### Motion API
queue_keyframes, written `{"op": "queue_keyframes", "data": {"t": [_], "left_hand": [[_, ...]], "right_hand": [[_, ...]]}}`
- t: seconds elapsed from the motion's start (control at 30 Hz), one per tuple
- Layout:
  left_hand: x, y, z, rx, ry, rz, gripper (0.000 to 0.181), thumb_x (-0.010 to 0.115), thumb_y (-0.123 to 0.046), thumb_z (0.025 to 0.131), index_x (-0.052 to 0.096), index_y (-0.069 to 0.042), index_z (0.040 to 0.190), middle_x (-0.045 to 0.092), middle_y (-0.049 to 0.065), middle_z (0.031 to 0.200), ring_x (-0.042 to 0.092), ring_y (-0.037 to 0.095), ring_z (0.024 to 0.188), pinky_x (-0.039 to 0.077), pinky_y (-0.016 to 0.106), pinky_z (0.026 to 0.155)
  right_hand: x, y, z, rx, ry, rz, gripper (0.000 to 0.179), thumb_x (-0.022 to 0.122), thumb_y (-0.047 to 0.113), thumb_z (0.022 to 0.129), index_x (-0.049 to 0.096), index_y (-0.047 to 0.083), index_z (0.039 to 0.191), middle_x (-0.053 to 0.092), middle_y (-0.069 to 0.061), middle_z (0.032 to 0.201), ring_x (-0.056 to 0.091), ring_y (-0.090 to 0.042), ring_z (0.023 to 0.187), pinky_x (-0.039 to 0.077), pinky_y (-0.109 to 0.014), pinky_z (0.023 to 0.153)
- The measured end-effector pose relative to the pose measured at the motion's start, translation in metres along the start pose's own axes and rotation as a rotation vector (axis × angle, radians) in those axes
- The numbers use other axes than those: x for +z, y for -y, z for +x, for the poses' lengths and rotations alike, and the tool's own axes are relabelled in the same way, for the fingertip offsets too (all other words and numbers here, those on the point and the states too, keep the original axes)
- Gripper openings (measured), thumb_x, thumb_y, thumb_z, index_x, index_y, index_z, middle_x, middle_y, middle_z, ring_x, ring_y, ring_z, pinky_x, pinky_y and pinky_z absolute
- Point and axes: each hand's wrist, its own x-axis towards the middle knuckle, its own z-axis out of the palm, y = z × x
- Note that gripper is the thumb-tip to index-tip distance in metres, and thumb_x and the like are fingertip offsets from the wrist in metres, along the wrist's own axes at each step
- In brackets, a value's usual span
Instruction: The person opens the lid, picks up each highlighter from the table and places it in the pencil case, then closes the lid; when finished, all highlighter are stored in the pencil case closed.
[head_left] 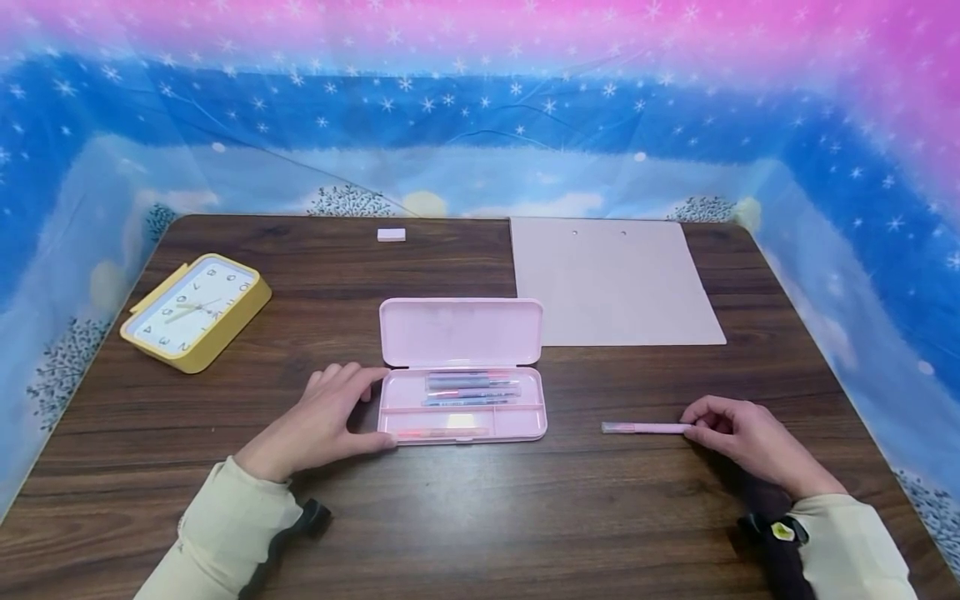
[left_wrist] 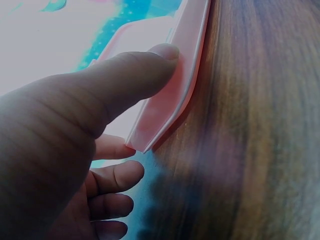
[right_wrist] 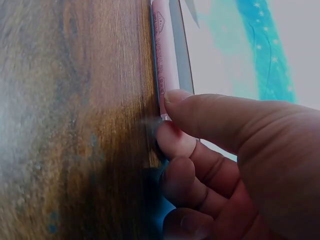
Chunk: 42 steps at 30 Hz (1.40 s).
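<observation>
An opened pink pencil case (head_left: 521,424) lies mid-table with its lid (head_left: 461,333) tipped back. My left hand (head_left: 322,421) holds its left end, thumb at the front corner and forefinger at the rear one. The left wrist view shows the thumb pressed on the case's side wall (left_wrist: 172,100). Several pens (head_left: 471,392) lie in the back compartment, and an orange-tinted pen (head_left: 442,433) lies in the front one. To the right, my right hand (head_left: 738,433) pinches a slim pink pen (head_left: 652,428) by its right end. Dark print runs along that pen's barrel (right_wrist: 167,50).
A yellow alarm clock (head_left: 198,312) lies tilted at the left. A small white eraser (head_left: 391,235) is near the far edge. Behind the case, to the right, lies a pale pink board (head_left: 615,283) with two small holes. A snowflake-patterned cloth (head_left: 450,108) surrounds the table.
</observation>
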Motion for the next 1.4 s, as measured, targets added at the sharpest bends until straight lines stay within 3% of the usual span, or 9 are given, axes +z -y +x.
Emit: {"op": "queue_keyframes", "data": {"t": [0.67, 0.97, 1.4], "left_hand": [[0.000, 0.001, -0.002, -0.002, 0.000, -0.001, 0.081, 0.076, -0.060, 0.076, 0.051, -0.015, 0.138, 0.054, -0.003, 0.100, 0.040, 0.016, 0.093, 0.031, 0.035, 0.082], [-0.001, 0.002, -0.001, 0.009, -0.001, 0.002, 0.081, 0.076, -0.060, 0.076, 0.051, -0.014, 0.138, 0.054, -0.003, 0.101, 0.040, 0.016, 0.093, 0.031, 0.035, 0.082], [-0.001, 0.001, -0.001, 0.018, -0.003, 0.000, 0.080, 0.074, -0.061, 0.077, 0.050, -0.016, 0.139, 0.054, -0.003, 0.101, 0.040, 0.015, 0.092, 0.030, 0.034, 0.081]], "right_hand": [[-0.007, 0.007, -0.005, 0.048, 0.016, 0.051, 0.013, 0.065, 0.037, 0.094, 0.067, 0.025, 0.099, 0.063, 0.003, 0.075, 0.055, -0.011, 0.062, 0.044, -0.027, 0.056], [-0.009, 0.036, 0.005, 0.001, 0.023, 0.129, 0.017, 0.065, 0.038, 0.094, 0.068, 0.022, 0.101, 0.067, -0.001, 0.078, 0.059, -0.013, 0.064, 0.049, -0.028, 0.057], [0.000, 0.088, 0.038, -0.101, 0.026, 0.160, 0.011, 0.069, 0.034, 0.092, 0.068, 0.026, 0.099, 0.066, -0.005, 0.079, 0.058, -0.014, 0.065, 0.048, -0.027, 0.058]]}}
